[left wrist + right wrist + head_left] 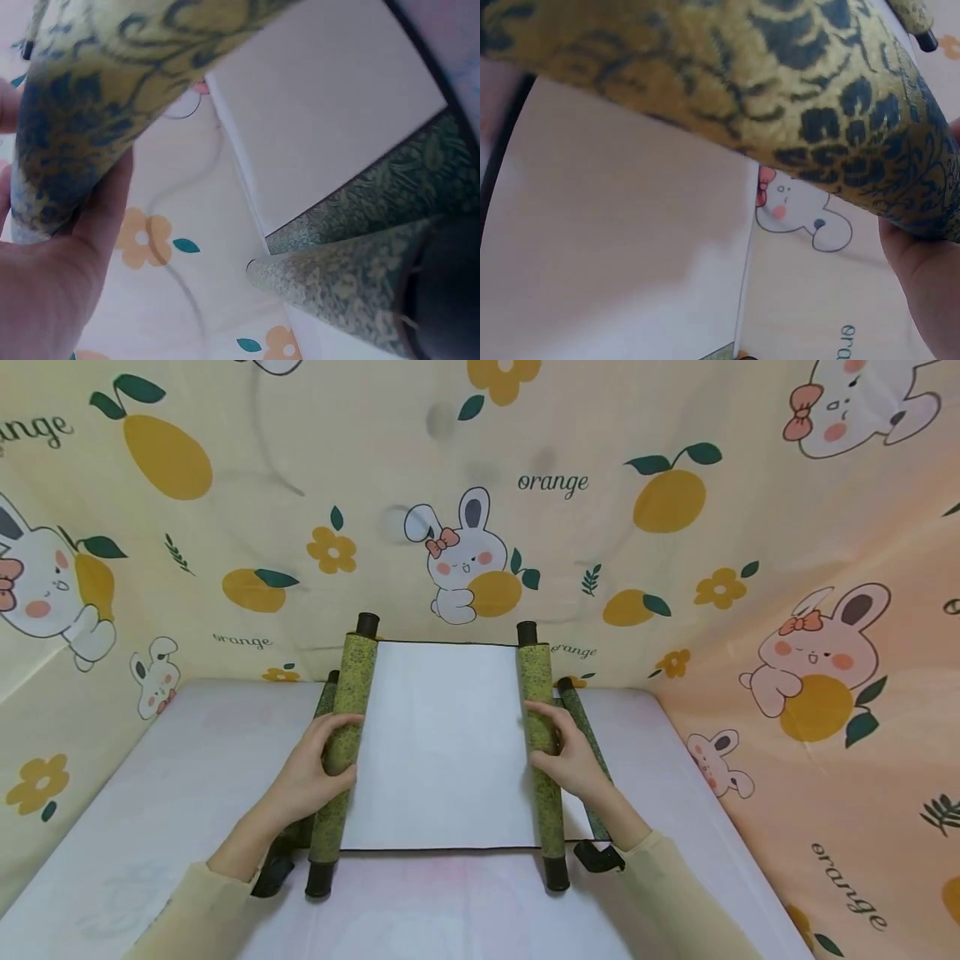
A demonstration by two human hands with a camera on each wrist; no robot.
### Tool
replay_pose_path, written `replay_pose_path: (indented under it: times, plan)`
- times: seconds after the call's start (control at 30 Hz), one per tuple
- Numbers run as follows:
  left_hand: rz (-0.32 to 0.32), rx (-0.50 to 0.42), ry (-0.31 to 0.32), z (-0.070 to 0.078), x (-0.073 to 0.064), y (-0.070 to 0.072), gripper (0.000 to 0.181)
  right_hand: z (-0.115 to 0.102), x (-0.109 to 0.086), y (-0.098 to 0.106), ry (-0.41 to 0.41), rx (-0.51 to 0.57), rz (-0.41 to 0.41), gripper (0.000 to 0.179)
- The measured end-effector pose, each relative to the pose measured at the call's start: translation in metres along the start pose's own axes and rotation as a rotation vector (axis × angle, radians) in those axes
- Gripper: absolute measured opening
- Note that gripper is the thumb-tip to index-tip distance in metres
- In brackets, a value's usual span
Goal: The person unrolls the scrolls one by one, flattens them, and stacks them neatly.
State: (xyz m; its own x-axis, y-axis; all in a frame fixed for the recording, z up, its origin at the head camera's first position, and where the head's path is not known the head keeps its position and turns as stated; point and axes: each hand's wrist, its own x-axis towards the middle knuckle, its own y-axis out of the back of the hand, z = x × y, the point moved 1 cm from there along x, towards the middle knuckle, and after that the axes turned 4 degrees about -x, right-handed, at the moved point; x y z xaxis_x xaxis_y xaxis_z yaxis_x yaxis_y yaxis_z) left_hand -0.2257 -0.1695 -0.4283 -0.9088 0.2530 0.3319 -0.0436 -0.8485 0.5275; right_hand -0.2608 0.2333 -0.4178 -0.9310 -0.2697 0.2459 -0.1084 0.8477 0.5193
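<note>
My left hand [315, 768] grips the left roller [348, 693] of a hanging scroll, fingers behind and thumb in front. On the other side my right hand [570, 760] holds the right roller [535, 677]. Both rollers wear yellow-green patterned cloth, with black end knobs. White paper [442, 743] with thin dark edges spans between them, tilted up above the table's back edge. Behind and outside lie two darker green rollers, one at the right [588, 743] and one at the left [325, 697]. The left wrist view shows this lower left roller [337, 281] beside a green patterned border [375, 184].
A white table [442, 910] lies under everything. Cloth [375, 452] printed with rabbits, oranges and flowers hangs behind and at both sides. Black knobs stick out near my wrists, one at the left [273, 874] and one at the right [598, 857].
</note>
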Motion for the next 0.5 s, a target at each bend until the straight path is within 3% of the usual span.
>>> replay_pose_path:
  times: [0.27, 0.5]
  plan:
    - [0.040, -0.046, -0.003, -0.0008, -0.0008, -0.0042, 0.070, -0.0004, 0.0049, -0.0054, -0.019, -0.021, -0.016, 0.083]
    - [0.061, -0.053, 0.028, -0.0044, -0.0013, -0.0040, 0.075, 0.0005, 0.0040, -0.0018, 0.064, -0.053, -0.023, 0.077]
